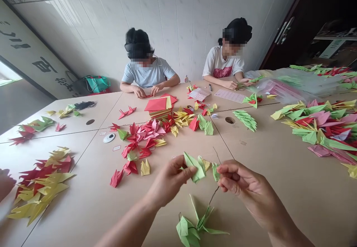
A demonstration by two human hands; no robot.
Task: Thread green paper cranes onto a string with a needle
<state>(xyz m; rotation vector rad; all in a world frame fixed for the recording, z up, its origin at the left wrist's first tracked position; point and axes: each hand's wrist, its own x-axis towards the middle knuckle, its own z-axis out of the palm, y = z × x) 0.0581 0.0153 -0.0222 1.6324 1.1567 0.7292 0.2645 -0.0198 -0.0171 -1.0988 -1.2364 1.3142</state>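
My left hand point(178, 176) is closed on a green folded paper piece point(196, 168), pinched between thumb and fingers. My right hand point(240, 184) pinches a thin dark string point(214, 195) at mid-length. A small green folded piece point(215, 172) sits at its fingertips; whether it is threaded I cannot tell. The string's loose end sticks up above the fingers. Its lower part runs down to a green paper crane point(205, 219) near the front edge of the view. Beside that crane lies another green folded piece point(186, 232). Behind my left hand, a yellow folded piece point(206, 164) shows partly.
Loose red, pink and yellow cranes point(145, 133) lie mid-table near a stack of coloured paper point(160, 106). Piles of cranes lie left point(41, 184) and right point(320, 122). Two co-workers point(147, 72) sit opposite; another person's hand point(5, 184) is at the left edge.
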